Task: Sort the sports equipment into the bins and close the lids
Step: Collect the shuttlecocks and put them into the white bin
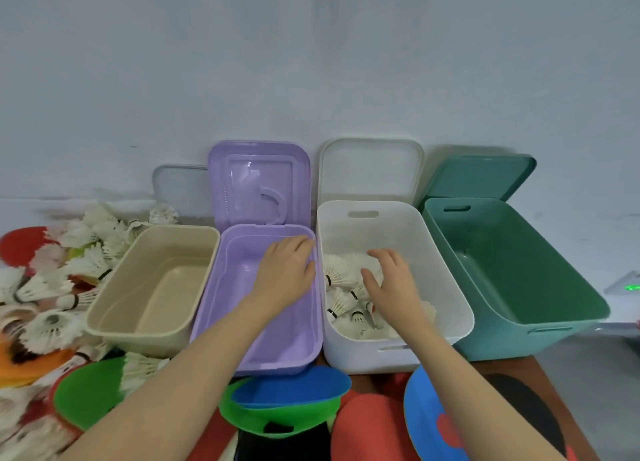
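Four open bins stand in a row: beige [104, 322], purple [214, 315], white [446, 263] and green [519, 252]. Several white shuttlecocks [341, 287] lie in the white bin. My right hand [391, 280] hovers over them with fingers spread and loosely bent, holding nothing. My left hand [287, 270] is over the purple bin's right side, fingers relaxed and holding nothing, near the rim beside the white bin. A heap of shuttlecocks [52, 287] lies left of the beige bin.
Lids lean against the wall behind the bins: grey [180, 190], purple [256, 180], white [370, 169], green [485, 176]. Paddles lie at the front: green [86, 398], blue over green [291, 388], blue with a red spot [433, 422], red [20, 246] at far left.
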A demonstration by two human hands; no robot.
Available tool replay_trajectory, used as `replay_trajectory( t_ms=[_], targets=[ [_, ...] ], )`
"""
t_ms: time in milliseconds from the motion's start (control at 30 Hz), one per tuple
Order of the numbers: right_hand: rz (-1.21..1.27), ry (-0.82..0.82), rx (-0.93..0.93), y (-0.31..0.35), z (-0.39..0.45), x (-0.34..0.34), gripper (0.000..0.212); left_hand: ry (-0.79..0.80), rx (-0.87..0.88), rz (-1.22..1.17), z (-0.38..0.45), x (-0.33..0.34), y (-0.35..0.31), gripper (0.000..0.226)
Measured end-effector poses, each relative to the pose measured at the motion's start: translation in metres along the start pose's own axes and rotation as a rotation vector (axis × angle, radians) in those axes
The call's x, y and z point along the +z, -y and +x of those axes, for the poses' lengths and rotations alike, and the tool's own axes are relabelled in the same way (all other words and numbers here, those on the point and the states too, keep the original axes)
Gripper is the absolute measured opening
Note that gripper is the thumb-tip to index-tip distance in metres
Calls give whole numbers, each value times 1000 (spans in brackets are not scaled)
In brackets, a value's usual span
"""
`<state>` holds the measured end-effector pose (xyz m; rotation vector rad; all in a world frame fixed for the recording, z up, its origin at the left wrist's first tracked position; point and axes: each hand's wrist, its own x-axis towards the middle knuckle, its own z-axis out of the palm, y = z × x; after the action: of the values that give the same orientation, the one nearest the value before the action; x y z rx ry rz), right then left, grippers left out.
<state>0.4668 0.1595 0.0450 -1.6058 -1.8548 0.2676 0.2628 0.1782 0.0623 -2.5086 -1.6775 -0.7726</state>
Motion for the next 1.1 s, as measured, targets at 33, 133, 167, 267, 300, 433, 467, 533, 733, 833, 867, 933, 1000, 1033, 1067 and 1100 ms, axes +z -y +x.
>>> replay_trajectory(
  t_ms=[33,133,167,267,300,433,467,533,733,833,867,933,1000,1033,1067,1100],
  targets=[
    [-2,0,-29,9,-2,3,34,4,17,32,-7,-7,6,32],
    [-11,-6,-92,41,-11,15,32,12,40,69,-27,-30,30,39],
    [-3,-6,-102,53,-16,20,31,12,43,69,-35,-37,39,39],
    [61,5,-122,90,-32,40,29,-17,55,90,-64,-62,72,42],
    [78,7,-129,103,-38,49,29,-27,57,93,-76,-71,84,41],
    [126,52,-130,156,-64,87,34,-34,31,82,-123,-99,136,38],
    [123,65,-130,169,-70,96,36,-25,17,83,-135,-104,149,38],
    [119,86,-136,190,-82,114,40,-11,-11,79,-160,-110,173,38],
    [119,158,-137,232,-121,168,34,138,-140,22,-236,-113,228,46],
    [138,242,-163,248,-138,191,37,192,-189,-6,-272,-112,246,51],
    [151,273,-177,253,-143,197,37,205,-189,-13,-284,-112,250,51],
    [163,307,-209,261,-151,206,36,206,-166,-22,-306,-112,256,48],
    [152,277,-259,270,-161,213,34,174,-155,-74,-323,-116,259,50],
    [142,242,-288,274,-166,216,33,148,-155,-107,-330,-119,261,52],
    [129,201,-317,278,-171,218,31,132,-150,-138,-335,-122,262,51],
    [116,162,-340,282,-176,221,29,133,-136,-159,-341,-125,264,50]
  ],
)
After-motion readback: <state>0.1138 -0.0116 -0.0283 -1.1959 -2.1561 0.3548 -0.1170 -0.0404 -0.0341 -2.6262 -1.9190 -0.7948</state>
